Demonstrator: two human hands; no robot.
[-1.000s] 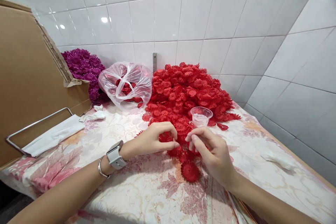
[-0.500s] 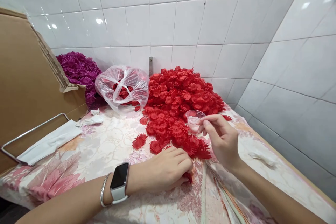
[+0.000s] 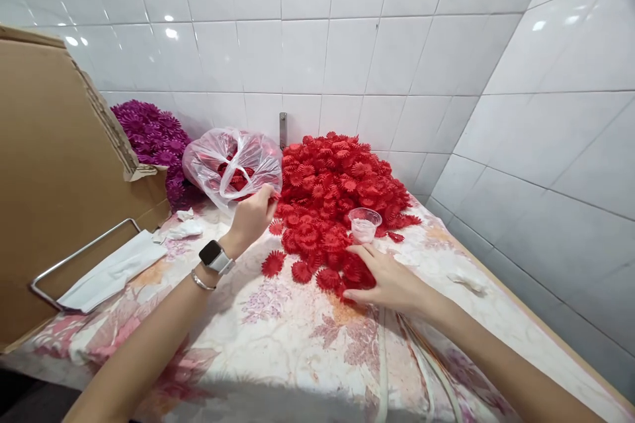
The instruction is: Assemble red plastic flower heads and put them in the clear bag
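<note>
My left hand (image 3: 252,215) is raised beside the clear plastic bag (image 3: 203,168), fingers closed, with a bit of a red artificial flower (image 3: 275,196) showing at the fingertips. Red petal pieces can be seen inside the bag. My right hand (image 3: 389,277) reaches over the front edge of a heap of red artificial flowers (image 3: 337,175). Its thumb and fingers are apart around a few flowers there. Just behind it, a small clear plastic cup (image 3: 364,225) with whitish contents stands against the heap.
Purple artificial flowers (image 3: 149,139) are piled at the back left, behind a cardboard box (image 3: 64,165). A metal wire frame with a white cloth (image 3: 114,271) lies beside the box. Pale strips (image 3: 384,370) run down the front of the floral tablecloth (image 3: 288,344). White tiles back the table.
My left hand has moved from the table front up and leftward to the bag. My right hand has come away from the cup, lowered and opened at the flowers.
</note>
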